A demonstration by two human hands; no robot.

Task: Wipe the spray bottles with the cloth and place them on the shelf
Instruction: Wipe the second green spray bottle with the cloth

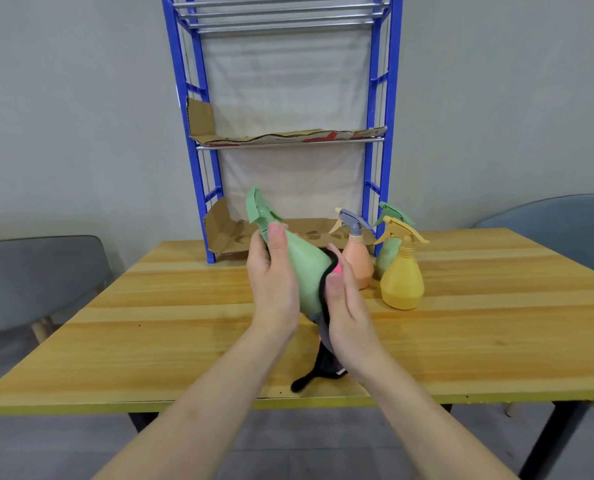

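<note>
1. Spray bottles, four in all: two green, one peach, one yellow. One is in the hands; three stand on the table.
2. The green spray bottle (306, 271) is held above the table (150, 323), tilted, with its trigger head up and to the left and its base down toward the right.
3. The left hand (274, 282) grips this bottle round its neck and upper body, thumb lying along the side.
4. The right hand (349, 306) clasps the cloth (326, 362) against the bottle's base, thumb pressed on the fabric.
5. There is one cloth, dark with a pink patch showing at the top. Its loose end hangs down to the table near the front edge.
6. The three standing bottles are grouped to the right, at the foot of the shelf's right post:
   - peach bottle (359, 265) with a grey trigger, upright;
   - yellow bottle (402, 282), upright and nearest the viewer;
   - second green bottle (387, 254), behind the yellow one and partly hidden by it.
7. One shelf (198, 168), blue-framed, stands at the table's far edge. Three tiers are visible, and no bottle is on any of them.
8. Two cardboard sheets: one (288, 136) on the middle tier, one (226, 233) on the bottom tier.
9. Two chairs: a grey chair (39, 271) on the left, a blue-grey chair (558, 230) on the right.
</note>
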